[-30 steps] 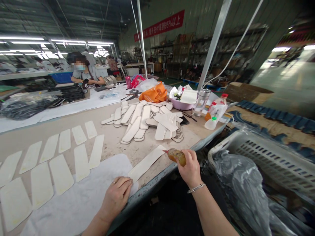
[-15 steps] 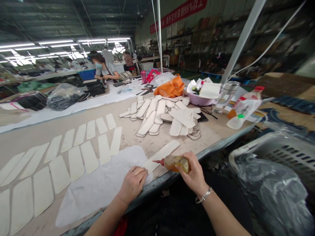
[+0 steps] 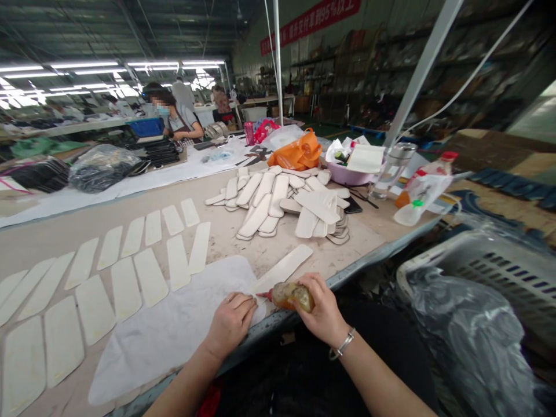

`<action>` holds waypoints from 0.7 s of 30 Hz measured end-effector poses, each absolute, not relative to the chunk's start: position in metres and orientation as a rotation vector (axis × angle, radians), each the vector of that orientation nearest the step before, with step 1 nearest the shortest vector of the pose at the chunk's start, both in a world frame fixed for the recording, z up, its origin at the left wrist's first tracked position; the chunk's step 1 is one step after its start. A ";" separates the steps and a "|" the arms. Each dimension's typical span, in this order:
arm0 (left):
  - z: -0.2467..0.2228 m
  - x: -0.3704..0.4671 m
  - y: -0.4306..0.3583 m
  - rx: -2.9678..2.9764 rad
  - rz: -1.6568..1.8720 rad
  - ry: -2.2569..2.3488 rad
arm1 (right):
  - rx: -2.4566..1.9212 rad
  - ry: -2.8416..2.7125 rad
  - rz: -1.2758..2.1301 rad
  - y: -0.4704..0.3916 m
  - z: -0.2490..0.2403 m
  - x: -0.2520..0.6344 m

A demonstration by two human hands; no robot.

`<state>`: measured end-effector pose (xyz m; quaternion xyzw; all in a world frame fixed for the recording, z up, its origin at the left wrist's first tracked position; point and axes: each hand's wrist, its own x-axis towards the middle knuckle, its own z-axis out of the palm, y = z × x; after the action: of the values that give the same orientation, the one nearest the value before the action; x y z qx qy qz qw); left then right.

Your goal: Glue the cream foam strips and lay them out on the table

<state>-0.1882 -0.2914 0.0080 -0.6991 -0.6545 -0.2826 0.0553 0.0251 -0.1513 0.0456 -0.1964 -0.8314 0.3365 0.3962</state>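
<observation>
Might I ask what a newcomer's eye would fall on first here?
Probably the bright orange bag, behind the heap of pale strips. Next, perhaps, the right hand holding an amber bottle, its red nozzle pointing toward the left hand at a single strip's near end. The rows of pale pieces at the picture's left would likely stand out too.

Factory workshop: worktable [image 3: 369, 229], strip lights [image 3: 153, 63].

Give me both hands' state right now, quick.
Left hand: at the near end of the long, flat white strip; grip cannot be told.
Right hand: closed, holding the yellow-brown translucent bottle with red nozzle.
</observation>
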 end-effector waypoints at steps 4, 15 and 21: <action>0.007 -0.188 -0.291 -2.112 -0.867 -1.988 | -0.479 -2.141 0.843 -0.150 0.053 0.034; 0.005 -0.189 -0.290 -2.120 -0.917 -1.971 | -0.717 -2.092 0.525 -0.119 0.047 0.063; 0.005 -0.190 -0.290 -2.121 -0.936 -1.938 | -0.885 -1.996 0.302 -0.100 0.040 0.072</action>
<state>-0.1902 -0.2900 0.0051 -0.7007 -0.6402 -0.3092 0.0596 0.0716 -0.0998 0.0405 -0.3583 -0.8079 0.1222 0.4516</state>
